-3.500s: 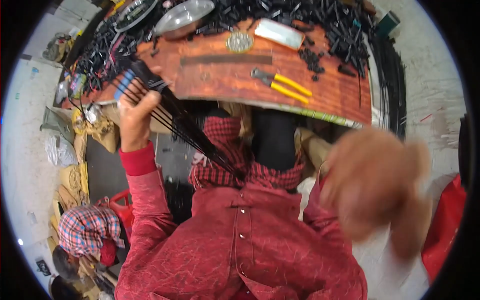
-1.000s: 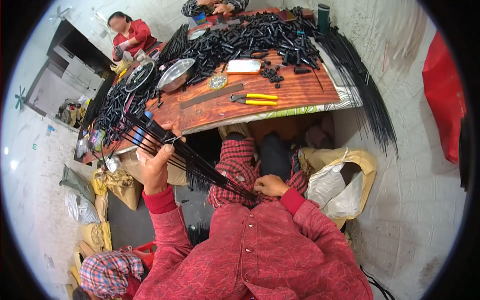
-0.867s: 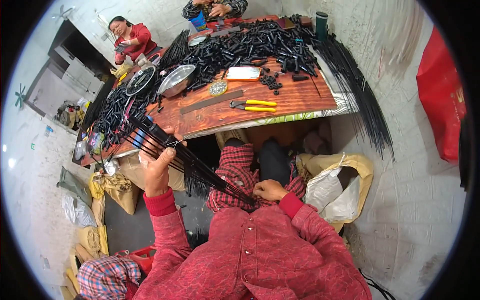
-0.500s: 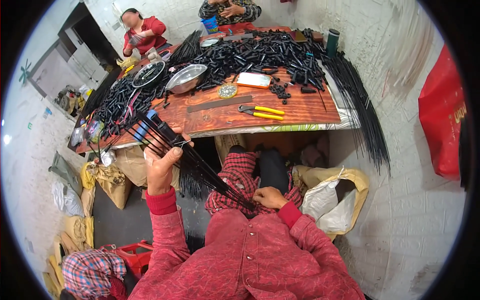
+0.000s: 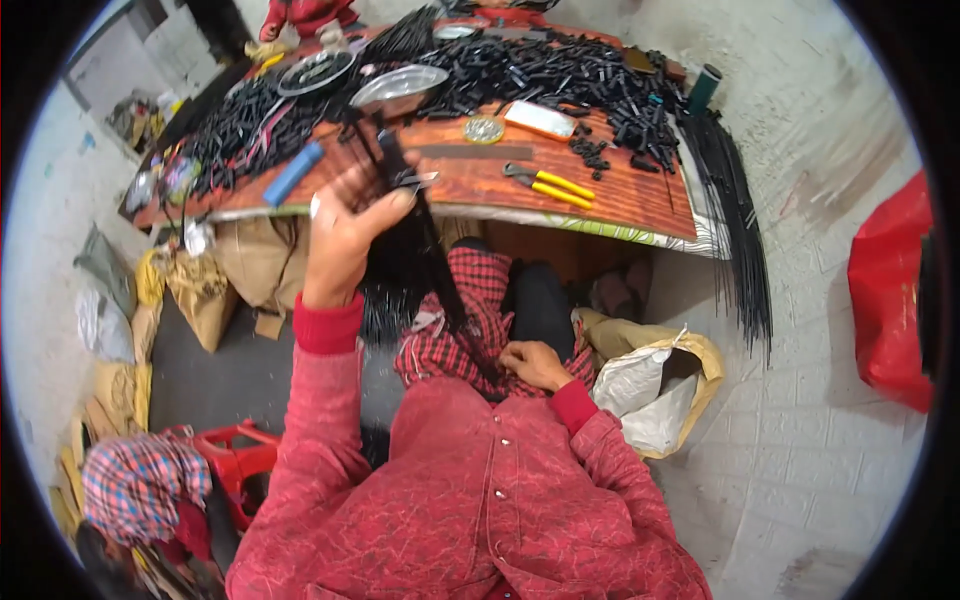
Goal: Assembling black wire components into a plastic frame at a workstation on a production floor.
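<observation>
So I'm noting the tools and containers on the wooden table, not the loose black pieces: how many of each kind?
Yellow-handled pliers: 1
Metal bowls: 2
Blue cylinder: 1
Flat dark bar: 1
Total: 5

- L arm, red sleeve: forearm raised steeply, wrist straight, left hand (image 5: 340,240) up just below near edge of table (image 5: 640,200).
- L fingers (image 5: 385,205) curled shut round upper part of bundle of black rods (image 5: 425,265), thumb on top.
- R arm: elbow bent, tucked close to body, well below table.
- Right hand (image 5: 535,365) low at lap, fingers curled, pinching bundle's lower end.
</observation>
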`<state>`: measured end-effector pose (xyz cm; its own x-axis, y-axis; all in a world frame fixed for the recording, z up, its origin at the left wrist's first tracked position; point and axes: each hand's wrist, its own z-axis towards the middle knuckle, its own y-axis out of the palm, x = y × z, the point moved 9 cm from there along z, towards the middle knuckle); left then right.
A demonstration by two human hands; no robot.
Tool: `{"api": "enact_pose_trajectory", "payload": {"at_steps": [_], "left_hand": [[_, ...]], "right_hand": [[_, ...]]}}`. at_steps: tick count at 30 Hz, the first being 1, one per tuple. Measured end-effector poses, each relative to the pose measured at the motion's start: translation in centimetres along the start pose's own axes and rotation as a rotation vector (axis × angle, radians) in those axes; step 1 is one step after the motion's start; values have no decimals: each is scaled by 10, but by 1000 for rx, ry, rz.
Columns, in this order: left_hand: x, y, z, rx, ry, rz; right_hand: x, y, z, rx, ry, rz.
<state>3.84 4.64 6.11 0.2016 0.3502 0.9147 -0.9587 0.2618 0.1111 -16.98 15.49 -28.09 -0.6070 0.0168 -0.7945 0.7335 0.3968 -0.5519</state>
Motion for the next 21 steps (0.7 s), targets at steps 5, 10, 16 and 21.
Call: {"api": "enact_pose_trajectory", "payload": {"at_steps": [5,10,16,21], "left_hand": [[-7,-1,3,1,4,-54],[1,-13,-6,-14,62,-72],[-9,-26,-4,-113,63,-129],[-11,-29,-3,-227,69,-251]], "right_hand": [[-13,-5,-2,42,-1,-32],[-20,2,2,37,-22,-90],[-16,6,-1,55,-7,-88],[-73,-24,3,86,-164,64]]}}
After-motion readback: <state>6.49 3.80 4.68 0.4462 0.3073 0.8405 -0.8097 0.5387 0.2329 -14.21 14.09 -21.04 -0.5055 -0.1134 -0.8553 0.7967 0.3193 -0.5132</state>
